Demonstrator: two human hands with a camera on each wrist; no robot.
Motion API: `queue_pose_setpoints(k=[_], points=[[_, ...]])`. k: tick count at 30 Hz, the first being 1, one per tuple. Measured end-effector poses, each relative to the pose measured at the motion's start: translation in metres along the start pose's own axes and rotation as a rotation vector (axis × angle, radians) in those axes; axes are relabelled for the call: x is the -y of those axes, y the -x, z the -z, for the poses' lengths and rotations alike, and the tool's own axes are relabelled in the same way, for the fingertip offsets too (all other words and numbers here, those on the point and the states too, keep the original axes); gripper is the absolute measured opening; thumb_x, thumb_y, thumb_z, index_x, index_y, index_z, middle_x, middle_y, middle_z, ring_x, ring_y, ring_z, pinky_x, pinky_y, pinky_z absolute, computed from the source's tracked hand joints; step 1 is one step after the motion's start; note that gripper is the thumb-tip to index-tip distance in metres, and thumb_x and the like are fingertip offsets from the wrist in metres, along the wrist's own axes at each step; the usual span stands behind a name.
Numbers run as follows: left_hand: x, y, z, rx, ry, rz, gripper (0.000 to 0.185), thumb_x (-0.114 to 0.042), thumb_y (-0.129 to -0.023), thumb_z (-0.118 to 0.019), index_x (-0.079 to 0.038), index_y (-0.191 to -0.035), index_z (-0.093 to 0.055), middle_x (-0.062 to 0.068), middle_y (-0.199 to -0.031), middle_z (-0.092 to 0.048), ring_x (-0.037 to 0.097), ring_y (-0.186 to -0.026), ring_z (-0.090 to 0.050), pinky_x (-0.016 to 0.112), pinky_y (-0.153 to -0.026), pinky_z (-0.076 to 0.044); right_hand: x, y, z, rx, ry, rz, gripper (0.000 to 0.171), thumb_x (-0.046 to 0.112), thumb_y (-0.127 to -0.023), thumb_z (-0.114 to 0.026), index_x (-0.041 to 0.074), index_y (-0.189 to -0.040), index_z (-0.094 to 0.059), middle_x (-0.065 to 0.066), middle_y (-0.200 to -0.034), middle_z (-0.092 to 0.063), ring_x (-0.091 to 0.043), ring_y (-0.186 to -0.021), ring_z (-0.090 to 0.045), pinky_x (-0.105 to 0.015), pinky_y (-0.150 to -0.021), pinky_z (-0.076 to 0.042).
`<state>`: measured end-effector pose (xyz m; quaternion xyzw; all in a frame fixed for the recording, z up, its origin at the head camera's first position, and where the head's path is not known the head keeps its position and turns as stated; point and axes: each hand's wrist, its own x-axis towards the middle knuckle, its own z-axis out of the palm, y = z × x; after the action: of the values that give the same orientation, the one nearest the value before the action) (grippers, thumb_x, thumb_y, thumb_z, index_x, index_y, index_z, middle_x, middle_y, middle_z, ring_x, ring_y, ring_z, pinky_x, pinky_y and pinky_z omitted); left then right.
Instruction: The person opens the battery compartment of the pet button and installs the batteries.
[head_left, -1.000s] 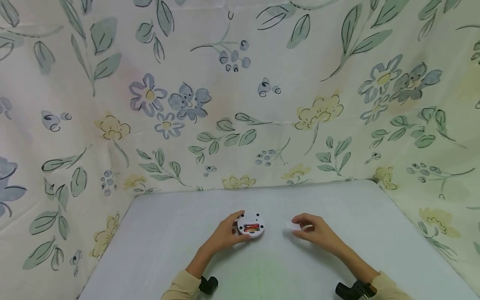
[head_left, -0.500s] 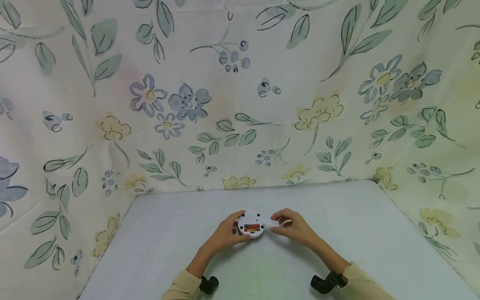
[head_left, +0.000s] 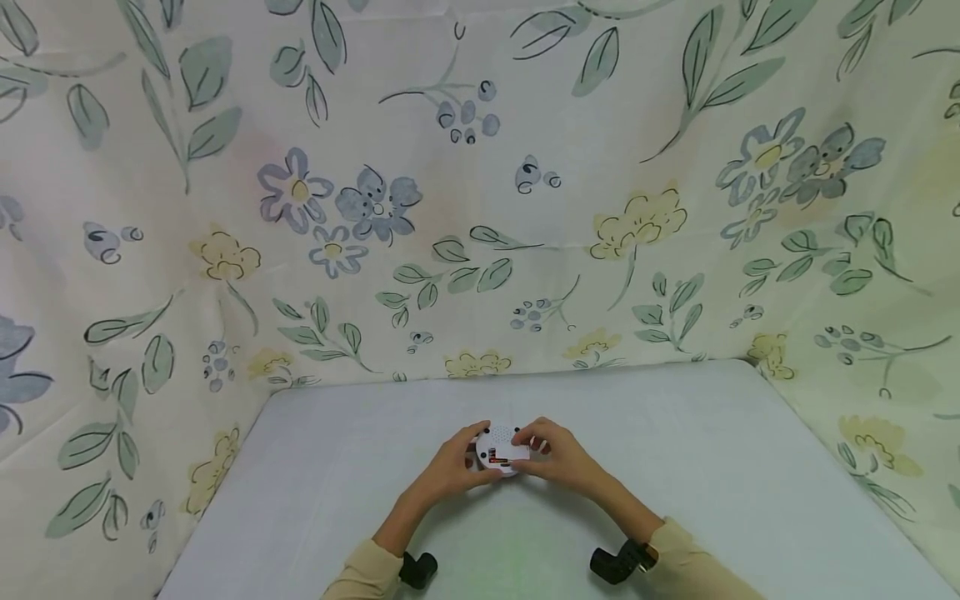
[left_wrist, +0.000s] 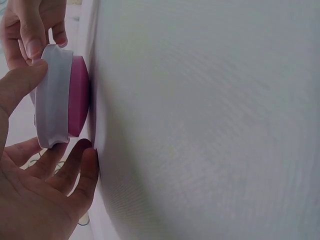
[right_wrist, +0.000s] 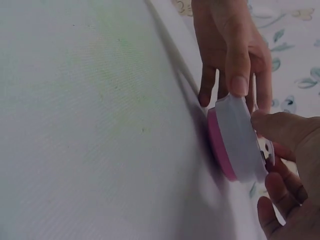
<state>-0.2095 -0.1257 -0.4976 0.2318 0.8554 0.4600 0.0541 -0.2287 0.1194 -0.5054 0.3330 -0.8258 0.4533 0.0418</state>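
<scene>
A round device (head_left: 500, 435) lies face down on the table, its white back with small holes and dark feet upward. In the left wrist view its white side (left_wrist: 54, 100) and pink underside (left_wrist: 78, 97) show edge-on. My left hand (head_left: 450, 468) grips it by the rim, thumb in front and fingers behind. My right hand (head_left: 564, 458) pinches a small white battery cover (head_left: 516, 452) over the battery compartment. The cover hides much of the compartment; part of the red-and-black batteries (head_left: 495, 459) shows at its left. Whether the cover sits flush cannot be told.
A white cloth covers the table (head_left: 360, 442). Behind and beside it hangs a floral curtain (head_left: 480, 192). Dark wrist cameras are strapped on both forearms, the left camera (head_left: 418, 571) and the right camera (head_left: 618, 565), near the table's front.
My right hand has moved left with the battery cover, from apart on the right to over the compartment, which now shows less of the batteries. My left hand and the device have stayed put.
</scene>
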Motion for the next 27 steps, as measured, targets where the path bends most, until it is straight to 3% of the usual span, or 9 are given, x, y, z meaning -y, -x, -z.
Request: queue_pose_setpoints(k=[15, 27], points=[[-0.0007, -0.0003, -0.0001, 0.005, -0.009, 0.013, 0.079, -0.022, -0.089, -0.082, 0.005, -0.151, -0.039, 0.022, -0.146, -0.047, 0.034, -0.118, -0.058, 0.048, -0.093, -0.053, 0.0099, -0.0064, -0.0033, 0.074, 0.040, -0.069, 0.025, 0.018, -0.084, -0.086, 0.012, -0.105, -0.074, 0.003, -0.101, -0.059, -0.017, -0.092, -0.056, -0.033, -0.080, -0.050], [0.0012, -0.0004, -0.0005, 0.007, -0.003, -0.010, 0.080, -0.023, -0.090, -0.081, 0.005, -0.151, -0.038, 0.023, -0.147, -0.045, 0.035, -0.120, -0.058, 0.048, -0.092, -0.053, 0.0108, -0.0052, -0.0039, 0.070, 0.002, -0.003, 0.019, 0.021, -0.086, -0.085, 0.017, -0.103, -0.077, 0.002, -0.101, -0.060, -0.022, -0.094, -0.055, -0.038, -0.080, -0.052]])
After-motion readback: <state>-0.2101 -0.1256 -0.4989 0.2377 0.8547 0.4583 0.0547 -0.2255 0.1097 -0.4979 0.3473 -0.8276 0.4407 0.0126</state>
